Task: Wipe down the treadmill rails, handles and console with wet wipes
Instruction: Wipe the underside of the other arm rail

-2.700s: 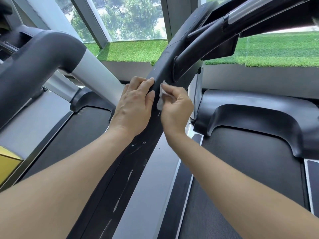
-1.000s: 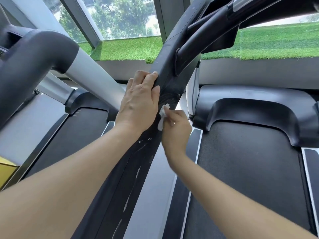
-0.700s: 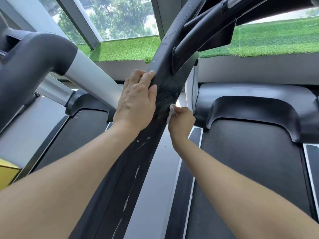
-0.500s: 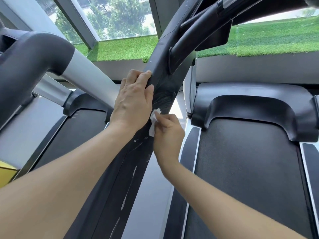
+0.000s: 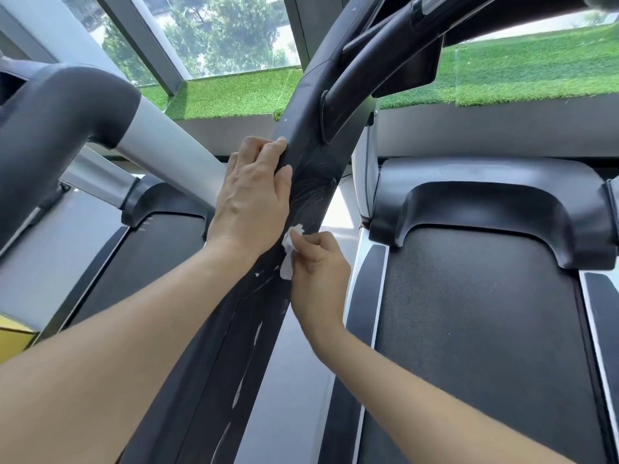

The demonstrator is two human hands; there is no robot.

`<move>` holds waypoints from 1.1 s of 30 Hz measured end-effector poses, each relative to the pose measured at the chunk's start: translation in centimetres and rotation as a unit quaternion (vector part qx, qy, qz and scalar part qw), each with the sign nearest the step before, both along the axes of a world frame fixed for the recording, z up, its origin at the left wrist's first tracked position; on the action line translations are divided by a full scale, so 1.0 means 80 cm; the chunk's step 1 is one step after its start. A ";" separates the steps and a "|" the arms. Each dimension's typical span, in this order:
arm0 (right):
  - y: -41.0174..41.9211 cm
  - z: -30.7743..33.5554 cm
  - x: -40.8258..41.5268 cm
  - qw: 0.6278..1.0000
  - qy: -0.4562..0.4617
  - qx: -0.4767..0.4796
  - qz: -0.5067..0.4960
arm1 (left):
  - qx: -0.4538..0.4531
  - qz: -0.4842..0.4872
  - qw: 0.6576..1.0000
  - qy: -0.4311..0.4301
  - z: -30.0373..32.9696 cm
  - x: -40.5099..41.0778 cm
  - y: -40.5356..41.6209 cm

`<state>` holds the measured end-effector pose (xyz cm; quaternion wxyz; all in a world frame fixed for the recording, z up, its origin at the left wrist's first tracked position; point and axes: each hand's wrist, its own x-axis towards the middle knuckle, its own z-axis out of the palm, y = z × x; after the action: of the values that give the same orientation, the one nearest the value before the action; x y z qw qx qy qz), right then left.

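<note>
Green artificial turf (image 5: pixel 536 72) is lining the window ledge ahead of us, with trees showing through the glass beyond. We are working on the black treadmill upright (image 5: pixel 301 169), which is slanting from the lower middle up toward the console arm (image 5: pixel 368 58). Our right hand (image 5: pixel 316 272) is pinching a crumpled white wet wipe (image 5: pixel 288 251) and pressing it against the upright's right edge — just below a patch of pale scuff marks. Our left hand (image 5: pixel 251 195) is gripping the upright's left edge, fingers curling over it, just above the wipe. White streaks are running down the upright's lower stretch. To the right the treadmill belt (image 5: pixel 469 329) is lying under its black motor cover (image 5: pixel 485 195) — to the left, a neighbouring machine's grey handrail (image 5: pixel 67 105).
</note>
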<state>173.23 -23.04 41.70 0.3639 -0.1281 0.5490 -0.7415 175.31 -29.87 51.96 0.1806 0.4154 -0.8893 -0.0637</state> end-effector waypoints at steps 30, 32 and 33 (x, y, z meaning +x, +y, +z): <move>-0.027 -0.030 -0.041 0.977 0.140 0.160 -0.010 | 0.000 -0.003 1.000 -0.002 -0.001 0.000 0.000; -0.046 -0.023 -0.062 0.975 0.141 0.169 -0.030 | 0.000 -0.002 1.000 -0.003 0.000 -0.001 0.001; -0.054 -0.021 -0.068 0.974 0.140 0.174 -0.040 | 0.000 -0.001 1.000 -0.004 0.001 -0.001 0.001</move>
<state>167.81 -27.36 39.99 0.2705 -0.1434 0.7201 -0.6227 175.23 -29.81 52.01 0.1768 0.4144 -0.8906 -0.0624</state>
